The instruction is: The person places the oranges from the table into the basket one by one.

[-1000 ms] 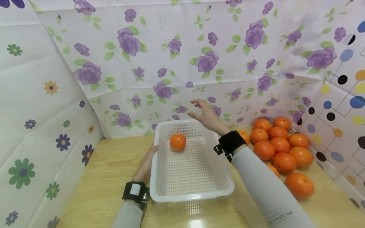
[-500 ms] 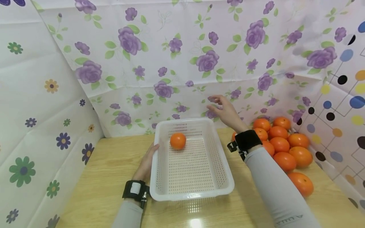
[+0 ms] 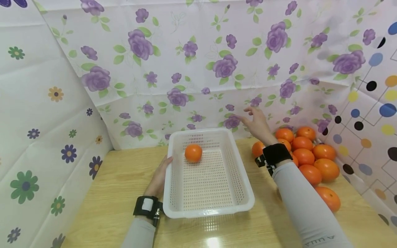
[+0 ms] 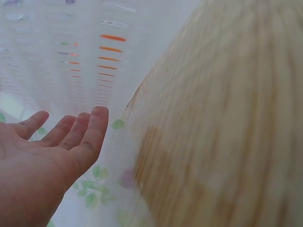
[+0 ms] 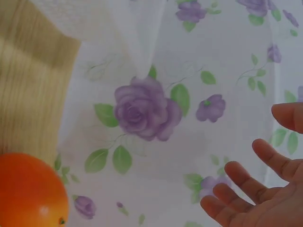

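Observation:
A white perforated plastic basket [image 3: 209, 213] stands on the wooden table, one orange [image 3: 193, 153] inside near its far left corner. My left hand [image 3: 157, 177] rests along the basket's left side, thumb at the rim. In the left wrist view its fingers [image 4: 92, 135] are extended beside the slotted wall. Raised near the back wall, my right hand [image 3: 258, 125] holds nothing, its fingers loosely spread. An orange [image 3: 258, 149] lies below that hand, left of the wrist; the right wrist view shows an orange [image 5: 31, 194] at lower left, apart from the fingers.
Several oranges [image 3: 304, 156] are heaped on the table's right side, partly hidden by the right forearm. Flowered sheeting [image 3: 186, 69] hangs behind, with more patterned sheeting on both sides. The wooden table [image 3: 124, 172] shows left of the basket.
My right hand has moved right, from over the basket's far right corner toward the oranges. The left hand, the basket and the orange in it have stayed practically in place.

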Demonstrator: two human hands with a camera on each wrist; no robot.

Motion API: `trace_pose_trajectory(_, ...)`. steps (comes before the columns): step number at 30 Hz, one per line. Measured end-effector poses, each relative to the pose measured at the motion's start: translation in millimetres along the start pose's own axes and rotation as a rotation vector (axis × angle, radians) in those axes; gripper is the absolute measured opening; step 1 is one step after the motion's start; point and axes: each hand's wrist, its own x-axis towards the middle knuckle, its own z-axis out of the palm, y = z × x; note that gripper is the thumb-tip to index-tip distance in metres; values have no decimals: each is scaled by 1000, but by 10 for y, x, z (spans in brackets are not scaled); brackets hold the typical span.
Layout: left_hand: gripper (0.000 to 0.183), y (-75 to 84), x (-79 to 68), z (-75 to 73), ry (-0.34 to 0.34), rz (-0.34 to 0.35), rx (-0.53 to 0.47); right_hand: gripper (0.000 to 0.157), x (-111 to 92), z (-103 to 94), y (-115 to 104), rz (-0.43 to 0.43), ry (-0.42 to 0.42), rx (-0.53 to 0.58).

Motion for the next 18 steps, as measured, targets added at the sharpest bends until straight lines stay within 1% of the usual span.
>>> trace_pose_trajectory(4,72,-3,6,6,-3,2,-5,53,-26,-32,96,65,-8,-13)
trace_pose_trajectory(10,72,-5,14,13,5,1,-6,56,-58,-55,205,137,-40,-60)
trace_pose_trajectory(18,75,0,0,2,2,-7,1,55,-59,-19,341,176,-39,-147)
